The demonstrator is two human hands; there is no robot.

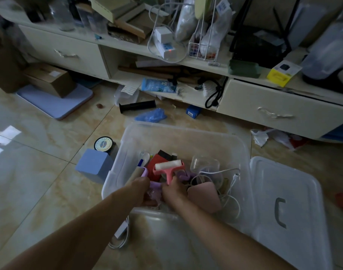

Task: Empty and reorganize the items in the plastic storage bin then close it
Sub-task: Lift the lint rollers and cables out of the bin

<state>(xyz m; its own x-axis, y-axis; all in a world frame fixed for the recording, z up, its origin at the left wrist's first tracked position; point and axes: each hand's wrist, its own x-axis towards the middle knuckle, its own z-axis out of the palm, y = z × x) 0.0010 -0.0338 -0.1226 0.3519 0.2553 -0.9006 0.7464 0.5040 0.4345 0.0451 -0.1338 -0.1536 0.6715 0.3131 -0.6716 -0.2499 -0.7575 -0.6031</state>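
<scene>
A clear plastic storage bin (178, 133) stands open on the tiled floor, with several items inside. My right hand (175, 189) grips the handle of a pink lint roller (169, 168) with a white roll, held up inside the bin. My left hand (141, 187) reaches into the bin's near left part and holds a purple thing (154, 187); its fingers are partly hidden. A pink case (202, 195), white cables (231, 184), a clear cup (204, 162) and a red box (155, 165) lie in the bin. The bin's clear lid (283, 201) lies on the floor to the right.
A blue box (94, 164) and a round tin (104, 144) sit left of the bin. A white cable (121, 238) lies by the near left corner. A cluttered cream cabinet (274, 106) runs along the back, with a black tube (137, 106) and blue bags (151, 115) before it.
</scene>
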